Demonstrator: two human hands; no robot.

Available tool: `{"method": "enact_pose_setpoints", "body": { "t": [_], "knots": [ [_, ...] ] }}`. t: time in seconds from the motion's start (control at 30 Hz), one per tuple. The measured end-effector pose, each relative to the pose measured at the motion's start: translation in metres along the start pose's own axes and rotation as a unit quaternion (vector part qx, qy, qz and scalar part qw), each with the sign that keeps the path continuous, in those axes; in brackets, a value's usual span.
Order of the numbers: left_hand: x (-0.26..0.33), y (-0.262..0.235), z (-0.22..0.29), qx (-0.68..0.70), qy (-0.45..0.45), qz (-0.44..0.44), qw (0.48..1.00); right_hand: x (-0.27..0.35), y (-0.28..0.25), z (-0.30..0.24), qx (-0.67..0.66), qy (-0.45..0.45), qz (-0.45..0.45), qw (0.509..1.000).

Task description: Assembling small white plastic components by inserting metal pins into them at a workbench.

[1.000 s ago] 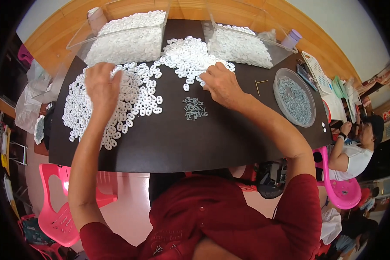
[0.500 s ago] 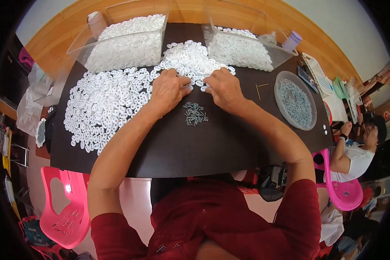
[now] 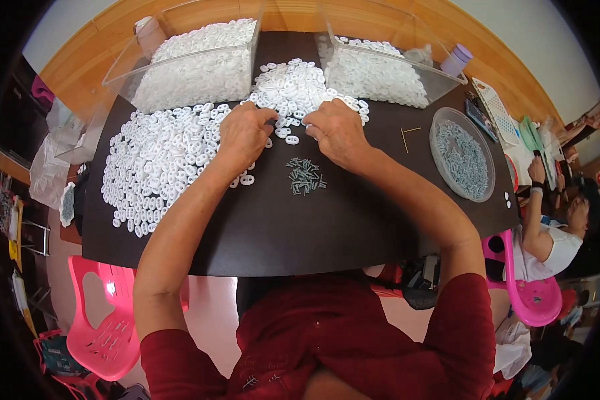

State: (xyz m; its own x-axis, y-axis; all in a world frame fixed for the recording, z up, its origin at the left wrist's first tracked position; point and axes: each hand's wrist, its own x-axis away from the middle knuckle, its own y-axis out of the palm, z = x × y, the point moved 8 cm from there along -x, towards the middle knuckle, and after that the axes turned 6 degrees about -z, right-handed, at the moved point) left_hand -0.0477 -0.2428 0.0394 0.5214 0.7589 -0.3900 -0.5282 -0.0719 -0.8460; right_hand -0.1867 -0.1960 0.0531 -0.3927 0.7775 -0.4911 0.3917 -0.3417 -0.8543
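Note:
My left hand [image 3: 244, 135] rests at the left edge of the small heap of white oval plastic pieces [image 3: 290, 83], its fingers bent together and the tips partly hidden. Over the heap's right edge, my right hand [image 3: 338, 132] has its fingers curled inward among the pieces. Whether either hand pinches a piece is too small to make out. A loose white oval piece [image 3: 292, 140], with holes in it, lies on the dark table between the hands. Nearer to me is a little pile of grey screws [image 3: 304, 176].
A wide spread of white pieces [image 3: 157, 163] covers the table's left. Two clear bins [image 3: 193, 73] of pieces stand at the back. A round tub [image 3: 435, 157] of screws and a brass-coloured T-shaped tool [image 3: 405, 139] lie right. A co-worker [image 3: 547, 243] sits beyond, near pink chairs [image 3: 103, 327].
My left hand has shifted left and my right hand slightly right, widening the gap between them. Loose white pieces now show between the hands and beside my left wrist.

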Motion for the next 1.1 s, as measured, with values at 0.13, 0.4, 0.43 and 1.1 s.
{"method": "enact_pose_setpoints", "body": {
  "t": [0.13,0.4,0.43,1.1],
  "knots": [
    [0.0,-0.001,-0.002,-0.01,-0.014,-0.02,1.0,-0.014,0.011,-0.004,0.013,0.001,-0.016,1.0],
    [-0.008,0.004,0.013,0.005,0.035,-0.006,0.999,-0.022,0.026,0.0,0.011,0.014,-0.041,0.999],
    [-0.008,0.004,0.012,0.006,0.035,-0.005,0.999,-0.021,0.024,0.002,0.012,0.013,-0.043,0.999],
    [0.015,-0.008,0.003,-0.049,0.028,0.007,0.998,-0.044,0.054,-0.017,-0.072,0.017,-0.169,0.983]
  ]
}}
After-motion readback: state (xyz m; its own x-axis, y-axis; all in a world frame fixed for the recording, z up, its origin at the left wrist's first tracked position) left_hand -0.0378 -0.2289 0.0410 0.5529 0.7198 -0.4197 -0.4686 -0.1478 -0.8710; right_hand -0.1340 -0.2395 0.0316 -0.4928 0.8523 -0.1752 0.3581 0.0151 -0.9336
